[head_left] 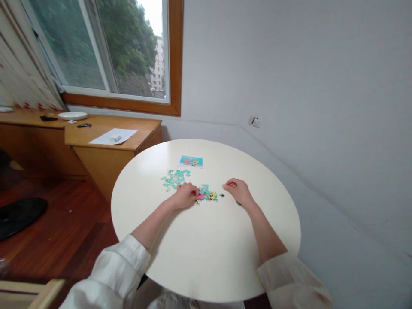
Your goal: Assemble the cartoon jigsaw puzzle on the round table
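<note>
Several joined jigsaw pieces make a small coloured patch (206,193), with a yellow cartoon figure on its right and pink on its left. At the pink edge of this patch is my left hand (186,195), its fingers curled and pinched; what lies between the fingertips is hidden. To the right of the patch, my right hand (238,191) pinches a yellowish puzzle piece (223,186) between thumb and fingers. A loose dark piece (222,195) lies between the patch and that hand. Another dark piece (238,203) is partly under my right wrist.
Loose turquoise pieces (175,178) are spread beyond my left hand. A picture card (191,161) lies farther back on the round white table (206,249). A wooden desk (106,161) with paper (113,136) and a white plate (72,115) stands left, below a window.
</note>
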Available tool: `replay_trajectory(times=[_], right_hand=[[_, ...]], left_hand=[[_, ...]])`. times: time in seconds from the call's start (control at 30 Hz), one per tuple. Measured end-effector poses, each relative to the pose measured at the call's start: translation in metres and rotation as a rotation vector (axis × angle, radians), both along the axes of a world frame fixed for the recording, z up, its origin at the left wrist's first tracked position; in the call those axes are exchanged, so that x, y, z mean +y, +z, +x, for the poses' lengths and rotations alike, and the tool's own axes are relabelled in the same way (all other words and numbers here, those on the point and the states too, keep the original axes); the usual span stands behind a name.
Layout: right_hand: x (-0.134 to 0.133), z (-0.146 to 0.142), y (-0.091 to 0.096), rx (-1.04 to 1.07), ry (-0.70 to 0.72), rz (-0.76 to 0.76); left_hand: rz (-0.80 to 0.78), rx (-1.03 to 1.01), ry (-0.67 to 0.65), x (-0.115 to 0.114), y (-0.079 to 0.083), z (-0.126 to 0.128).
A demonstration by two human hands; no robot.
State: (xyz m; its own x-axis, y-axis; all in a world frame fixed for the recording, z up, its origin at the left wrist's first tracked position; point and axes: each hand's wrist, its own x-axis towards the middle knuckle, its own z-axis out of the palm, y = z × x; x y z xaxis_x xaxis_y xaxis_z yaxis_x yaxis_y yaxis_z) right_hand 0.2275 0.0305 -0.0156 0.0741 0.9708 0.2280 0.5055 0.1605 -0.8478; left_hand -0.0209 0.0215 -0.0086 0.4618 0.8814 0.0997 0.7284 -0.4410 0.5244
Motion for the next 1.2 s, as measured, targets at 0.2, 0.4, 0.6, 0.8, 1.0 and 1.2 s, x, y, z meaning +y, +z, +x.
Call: replay_trajectory(times=[0.2,0.4,0.6,0.8,1.0,1.2], right_hand=[[-0.011,-0.045,0.000,0.152,0.235,-0.036],[-0.026,-0.064,0.007,0.057,0.343,-0.098],[-0.031,-0.069,0.009,0.019,0.414,-0.143],[-0.032,-0.071,0.006,-0.024,0.412,-0.162],[-0.033,-0.072,0.006,-0.060,0.415,-0.152],[-0.032,-0.072,0.003,-0.112,0.387,-0.132]], left_hand=[[0.011,0.009,0.006,0.000,0.000,0.000],[0.015,0.067,0.011,-0.002,0.004,0.000],[0.029,0.075,0.008,-0.001,0.002,0.000],[0.022,0.064,0.016,-0.002,0.004,0.001],[0.021,0.063,0.014,-0.004,0.006,0.001],[0.020,0.066,0.020,-0.005,0.008,0.001]])
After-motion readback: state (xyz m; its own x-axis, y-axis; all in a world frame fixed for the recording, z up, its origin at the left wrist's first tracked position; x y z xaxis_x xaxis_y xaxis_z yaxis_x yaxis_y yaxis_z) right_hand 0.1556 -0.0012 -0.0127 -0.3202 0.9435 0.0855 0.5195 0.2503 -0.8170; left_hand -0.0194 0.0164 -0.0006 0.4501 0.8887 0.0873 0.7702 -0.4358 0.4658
